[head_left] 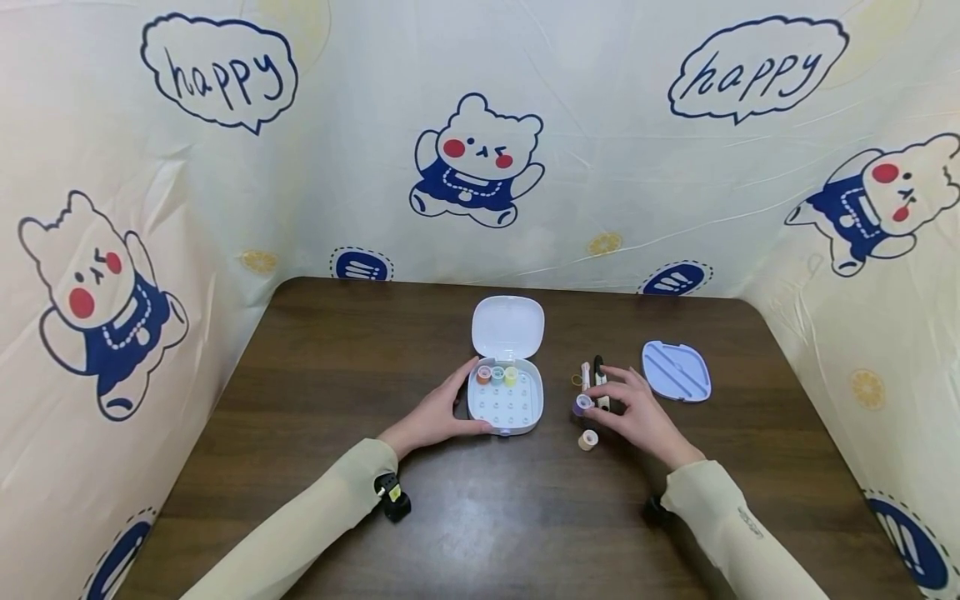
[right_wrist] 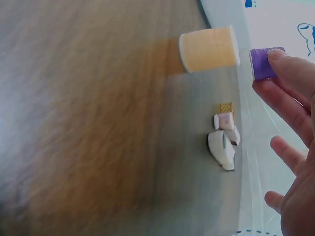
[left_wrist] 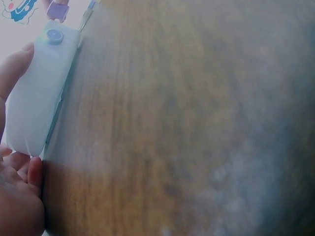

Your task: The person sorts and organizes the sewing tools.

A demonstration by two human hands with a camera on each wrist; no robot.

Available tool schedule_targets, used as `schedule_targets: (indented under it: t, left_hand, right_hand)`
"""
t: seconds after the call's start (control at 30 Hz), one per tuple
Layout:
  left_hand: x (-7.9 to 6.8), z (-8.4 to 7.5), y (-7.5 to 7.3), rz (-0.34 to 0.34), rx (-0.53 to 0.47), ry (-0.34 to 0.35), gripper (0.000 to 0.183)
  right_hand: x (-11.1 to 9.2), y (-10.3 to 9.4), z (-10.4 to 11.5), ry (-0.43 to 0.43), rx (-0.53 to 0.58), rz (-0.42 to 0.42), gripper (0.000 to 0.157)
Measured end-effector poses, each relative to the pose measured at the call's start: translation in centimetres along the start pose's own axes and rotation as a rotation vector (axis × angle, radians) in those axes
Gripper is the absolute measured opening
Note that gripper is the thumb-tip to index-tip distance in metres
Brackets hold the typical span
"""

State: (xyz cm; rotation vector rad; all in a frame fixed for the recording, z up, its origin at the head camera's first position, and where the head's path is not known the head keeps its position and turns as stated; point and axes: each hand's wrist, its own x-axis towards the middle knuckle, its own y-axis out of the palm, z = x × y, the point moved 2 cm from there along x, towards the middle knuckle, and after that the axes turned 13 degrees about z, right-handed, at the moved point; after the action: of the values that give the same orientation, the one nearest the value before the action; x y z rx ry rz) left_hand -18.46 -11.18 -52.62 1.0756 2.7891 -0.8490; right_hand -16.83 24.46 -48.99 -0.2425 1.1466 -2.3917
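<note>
Currently — left hand [head_left: 437, 417] gripping smooth, rounded plastic box [head_left: 534, 393]; right hand [head_left: 639, 410] pinching cylindrical purple thread spool [right_wrist: 262, 65].

This looks like a small curtained-off table nook, though whether it sits in a home or a studio cannot be told. Pale printed sheeting [head_left: 345, 167] hangs behind and along both sides of a dark wood-grain table [head_left: 345, 342], patterned with cartoon bears [head_left: 477, 162], orange slices [head_left: 605, 243] and speech bubbles [head_left: 220, 73] reading "happy".
</note>
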Motion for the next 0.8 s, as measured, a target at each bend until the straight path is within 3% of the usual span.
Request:
schedule_targets:
  t: [0.33, 0.8]
  left_hand:
    - [0.0, -0.2, 0.0, 0.013, -0.007, 0.003, 0.115]
    - [0.0, -0.1, 0.0, 0.008, 0.002, 0.006, 0.116]
  right_hand:
    - [1.6, -0.1, 0.9, -0.091, -0.004, -0.021, 0.025]
    - [3.7, -0.3, 2.9, -0.021, 0.055, 0.042, 0.024]
